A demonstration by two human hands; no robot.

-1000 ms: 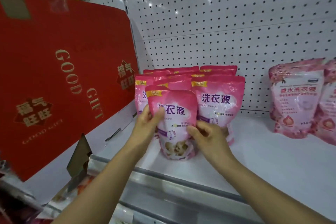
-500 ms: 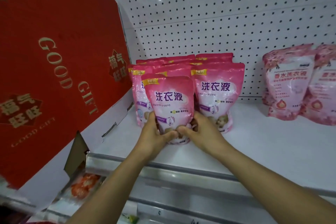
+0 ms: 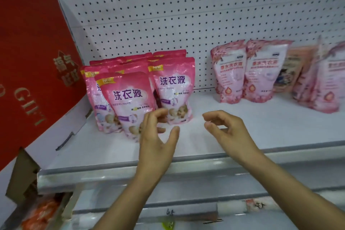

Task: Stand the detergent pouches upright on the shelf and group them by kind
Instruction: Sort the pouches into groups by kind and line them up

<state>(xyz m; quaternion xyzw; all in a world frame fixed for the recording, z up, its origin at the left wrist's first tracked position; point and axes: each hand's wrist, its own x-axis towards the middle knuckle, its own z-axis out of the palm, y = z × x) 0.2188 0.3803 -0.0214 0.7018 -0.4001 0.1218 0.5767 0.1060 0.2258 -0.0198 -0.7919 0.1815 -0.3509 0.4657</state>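
Note:
Several bright pink detergent pouches stand upright in a cluster at the left of the white shelf [image 3: 233,136]. The front pouch [image 3: 128,102] stands free, with another pouch [image 3: 172,89] to its right. My left hand [image 3: 158,136] hovers just right of the front pouch's base, fingers loosely curled, holding nothing. My right hand [image 3: 225,129] hovers over the bare shelf, also empty with relaxed fingers. A second group of pale pink floral pouches [image 3: 230,71] [image 3: 263,71] stands upright at the right, with blurred pouches [image 3: 328,80] beyond them.
A large red gift box [image 3: 37,65] leans in at the left, close to the pink cluster. White pegboard [image 3: 186,15] backs the shelf. The shelf's metal front rail [image 3: 186,166] runs below my hands, with price labels under it.
Both hands have let go of the front pouch and drawn back to the right; the pouch now stands by itself. The view has shifted right, showing more pouches.

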